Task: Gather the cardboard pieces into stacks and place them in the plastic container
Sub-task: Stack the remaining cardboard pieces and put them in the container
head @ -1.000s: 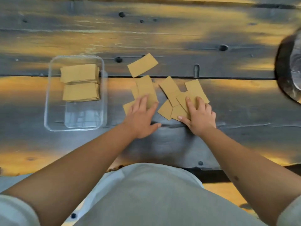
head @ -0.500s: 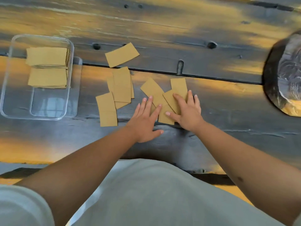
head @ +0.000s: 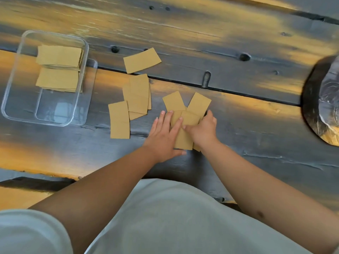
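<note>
Tan cardboard rectangles lie on a dark wooden table. My left hand [head: 163, 136] lies flat with fingers spread on the left side of a loose pile of cardboard pieces [head: 185, 121]. My right hand [head: 202, 130] curls over the pile's right side, gripping its edge. Two pieces fan out beyond my fingers. To the left lie a second loose group of cardboard [head: 138, 95], a single piece [head: 119, 120] and another single piece [head: 142, 60] farther back. A clear plastic container [head: 11, 99] at the left holds two cardboard stacks [head: 58, 67].
A dark round object with a shiny wrinkled surface [head: 324, 101] sits at the right edge of the table. The table's near edge runs just before my torso. A gap between planks crosses the table behind the cardboard.
Both hands have pushed the right-hand pieces closer together into one pile. My right hand has gone from flat to curled around the pile's edge. The view has shifted slightly.
</note>
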Motion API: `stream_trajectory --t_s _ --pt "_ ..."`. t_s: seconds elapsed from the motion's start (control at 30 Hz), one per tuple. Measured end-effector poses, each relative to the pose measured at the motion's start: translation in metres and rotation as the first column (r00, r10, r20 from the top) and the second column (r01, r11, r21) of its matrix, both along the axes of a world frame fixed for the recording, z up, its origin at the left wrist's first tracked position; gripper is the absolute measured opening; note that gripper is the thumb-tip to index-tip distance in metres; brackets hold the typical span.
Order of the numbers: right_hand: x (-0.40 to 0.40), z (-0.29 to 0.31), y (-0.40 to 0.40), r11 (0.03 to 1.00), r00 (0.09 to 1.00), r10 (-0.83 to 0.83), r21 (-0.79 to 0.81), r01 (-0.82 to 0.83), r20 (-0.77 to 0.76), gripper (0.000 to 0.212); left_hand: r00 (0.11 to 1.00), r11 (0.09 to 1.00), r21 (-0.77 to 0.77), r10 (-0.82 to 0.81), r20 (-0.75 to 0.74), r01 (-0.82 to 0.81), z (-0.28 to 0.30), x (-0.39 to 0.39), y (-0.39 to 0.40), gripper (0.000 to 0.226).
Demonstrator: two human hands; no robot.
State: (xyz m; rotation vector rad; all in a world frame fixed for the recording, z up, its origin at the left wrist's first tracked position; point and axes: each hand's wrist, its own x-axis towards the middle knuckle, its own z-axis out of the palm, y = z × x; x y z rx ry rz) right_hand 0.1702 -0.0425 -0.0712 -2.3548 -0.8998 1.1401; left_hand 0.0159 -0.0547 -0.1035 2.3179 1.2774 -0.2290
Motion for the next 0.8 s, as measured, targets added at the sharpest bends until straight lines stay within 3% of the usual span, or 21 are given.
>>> stream_trajectory --t_s 0.07,0.23,0.4,0.5,0.6,0.7,0.8 --pt "-0.001 -0.001 0.0 1.0 1.0 0.008 -0.001 -0.008 0.001 0.063 1.0 0.999 0.039 -0.006 -0.021 0.007 0.0 0.001 -0.002 0.109" --pt "0.001 0.004 0.0 1.0 1.0 0.016 0.016 -0.016 -0.008 0.059 0.999 0.996 0.088 0.021 0.042 -0.024 -0.001 -0.002 -0.004 0.108" --pt "-0.002 0.006 -0.007 0.999 0.965 -0.008 -0.048 -0.005 -0.262 0.061 0.979 0.995 0.084 0.045 0.2 -0.063 -0.002 -0.008 -0.006 0.094" --pt "0.002 0.004 -0.012 0.992 0.897 -0.122 -0.068 0.103 -0.425 0.053 0.971 0.998 0.065 0.01 0.239 -0.026 -0.003 -0.013 -0.005 0.089" --pt "0.003 0.003 -0.015 0.976 0.816 -0.213 -0.08 0.202 -0.537 0.042 0.979 0.996 0.078 -0.053 0.195 0.038 -0.003 -0.016 -0.005 0.091" --pt "-0.003 0.005 -0.019 0.952 0.793 -0.28 -0.05 0.302 -0.541 0.022 0.99 0.984 0.137 -0.122 0.074 0.111 -0.004 -0.018 -0.004 0.094" --pt "-0.009 0.004 -0.023 0.927 0.791 -0.341 -0.045 0.371 -0.507 0.008 0.989 0.982 0.139 -0.138 0.049 0.13 -0.004 -0.02 -0.004 0.094"
